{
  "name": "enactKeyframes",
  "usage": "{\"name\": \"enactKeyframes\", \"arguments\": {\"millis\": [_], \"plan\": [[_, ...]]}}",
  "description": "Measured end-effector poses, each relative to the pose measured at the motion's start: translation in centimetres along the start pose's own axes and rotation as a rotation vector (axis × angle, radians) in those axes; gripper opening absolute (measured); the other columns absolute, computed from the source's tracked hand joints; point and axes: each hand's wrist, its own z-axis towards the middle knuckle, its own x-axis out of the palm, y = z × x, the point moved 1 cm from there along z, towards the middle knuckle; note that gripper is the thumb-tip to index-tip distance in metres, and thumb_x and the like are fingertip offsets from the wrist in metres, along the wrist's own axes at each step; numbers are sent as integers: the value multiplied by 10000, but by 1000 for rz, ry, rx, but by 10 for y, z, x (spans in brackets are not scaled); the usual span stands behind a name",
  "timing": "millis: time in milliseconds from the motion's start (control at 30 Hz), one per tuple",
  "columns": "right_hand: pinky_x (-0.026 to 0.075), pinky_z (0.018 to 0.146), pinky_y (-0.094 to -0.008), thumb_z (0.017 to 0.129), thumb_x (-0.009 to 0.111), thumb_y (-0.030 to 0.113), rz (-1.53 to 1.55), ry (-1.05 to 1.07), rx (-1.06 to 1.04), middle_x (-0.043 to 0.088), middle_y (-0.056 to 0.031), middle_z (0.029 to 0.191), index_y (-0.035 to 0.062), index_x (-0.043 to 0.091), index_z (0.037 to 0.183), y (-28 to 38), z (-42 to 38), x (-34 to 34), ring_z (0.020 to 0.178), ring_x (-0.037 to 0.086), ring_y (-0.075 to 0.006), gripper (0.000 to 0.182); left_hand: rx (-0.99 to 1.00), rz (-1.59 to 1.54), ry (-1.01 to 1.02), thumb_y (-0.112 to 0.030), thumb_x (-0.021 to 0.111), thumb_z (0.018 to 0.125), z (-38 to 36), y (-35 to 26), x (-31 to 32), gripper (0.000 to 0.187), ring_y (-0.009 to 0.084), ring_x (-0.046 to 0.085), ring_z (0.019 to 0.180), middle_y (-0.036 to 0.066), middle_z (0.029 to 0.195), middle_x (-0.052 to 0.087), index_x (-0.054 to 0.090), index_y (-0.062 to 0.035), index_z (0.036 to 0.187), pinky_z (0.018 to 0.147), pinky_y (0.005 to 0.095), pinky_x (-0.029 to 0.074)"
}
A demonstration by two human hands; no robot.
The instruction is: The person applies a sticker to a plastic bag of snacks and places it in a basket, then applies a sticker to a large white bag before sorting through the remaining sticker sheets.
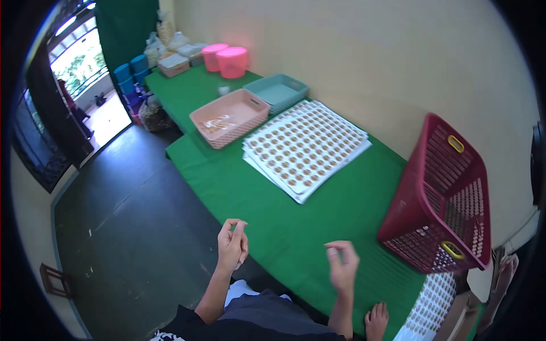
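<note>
My left hand (232,245) is raised near the table's front edge, thumb pressed against curled fingers. Whatever it may hold is hidden. To the right, above the green cloth, my right hand (343,267) has its fingers bent and its thumb close to the index finger; it is slightly blurred, and no object can be made out in it. Beyond both hands lies a stack of white sheets (307,142) printed with rows of round brown-orange stickers. A peach basket (236,128) beside the stack contains small clear packets (218,123).
Another person's hand (376,321) rests on the green-covered table (296,238) at lower right. A tall maroon basket (406,210) stands at the right. Behind are a teal basket (278,91) and pink containers (232,62). More printed sheets (429,307) lie at the right edge.
</note>
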Motion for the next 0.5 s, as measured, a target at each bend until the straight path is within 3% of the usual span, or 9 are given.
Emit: {"name": "enactKeyframes", "arguments": {"millis": [133,167,233,500], "plan": [[424,750,-307,754,574,84,41,401,-79,596,-99,832,17,596,852,11,-3,106,823,563,-191,120,99,34,-88,-333,307,931,-5,-41,-69,317,53,262,277,-3,464,352,437,-43,935,260,185,191],[424,750,-307,754,574,84,57,414,-98,596,-99,832,17,596,852,14,-3,126,823,563,-191,120,81,10,-124,-406,241,922,-7,-52,-89,401,52,225,300,-26,465,287,442,-59,935,290,184,182],[435,741,-305,753,576,85,44,512,-123,602,-105,834,12,599,850,17,5,164,804,572,-189,124,160,-21,-166,-417,231,918,-10,-68,-133,414,56,217,297,-22,464,275,442,-61,925,290,187,180],[449,698,-286,754,565,59,13,524,-127,603,-110,786,-18,586,835,9,47,280,738,581,-181,114,449,-30,-524,-440,226,910,-43,-140,-270,433,49,174,357,-40,490,201,454,-73,875,339,193,152]]}}
